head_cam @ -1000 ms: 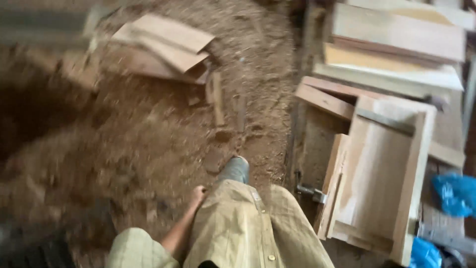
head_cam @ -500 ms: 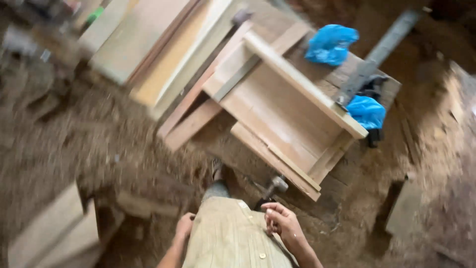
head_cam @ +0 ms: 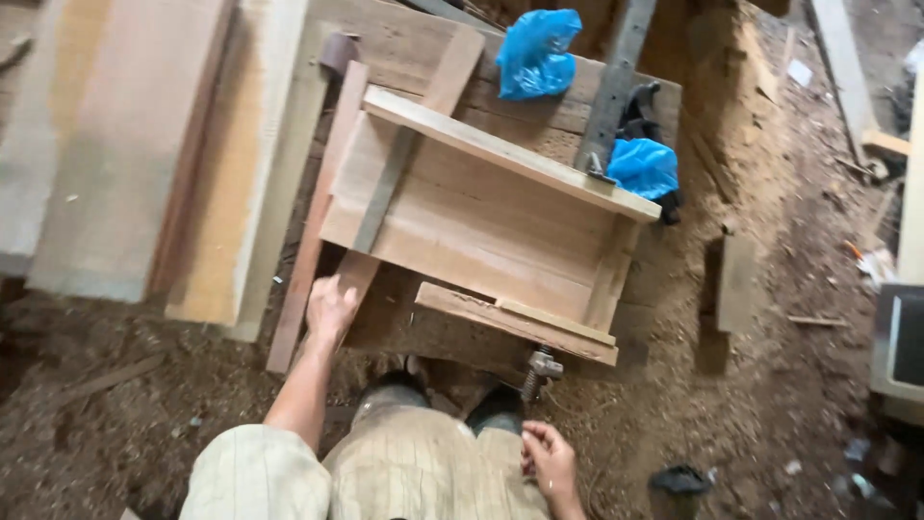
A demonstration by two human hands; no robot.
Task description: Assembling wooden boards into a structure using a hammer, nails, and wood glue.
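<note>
While the wooden box frame [head_cam: 481,217] lies on planks over the sawdust floor [head_cam: 144,414], left hand [head_cam: 330,308] rests open, fingers spread, on a thin slat [head_cam: 313,231] at frame's near-left corner. Right hand [head_cam: 549,460] hangs w/ fingers loosely curled, holding nothing, just below the clamp screw [head_cam: 541,368].

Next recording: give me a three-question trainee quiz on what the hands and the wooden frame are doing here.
1. True or false: the left hand rests on the wooden frame at its near left corner.
2. What does the right hand hold? A) a hammer B) nothing C) a blue bag
3. Fill in: the nearer blue plastic bag lies at the frame's far ____ corner, beside the bar clamp.

Key
1. True: the palm lies on the wood there.
2. B: the hand is low beside the person's leg, empty, just below the clamp screw.
3. right
</note>
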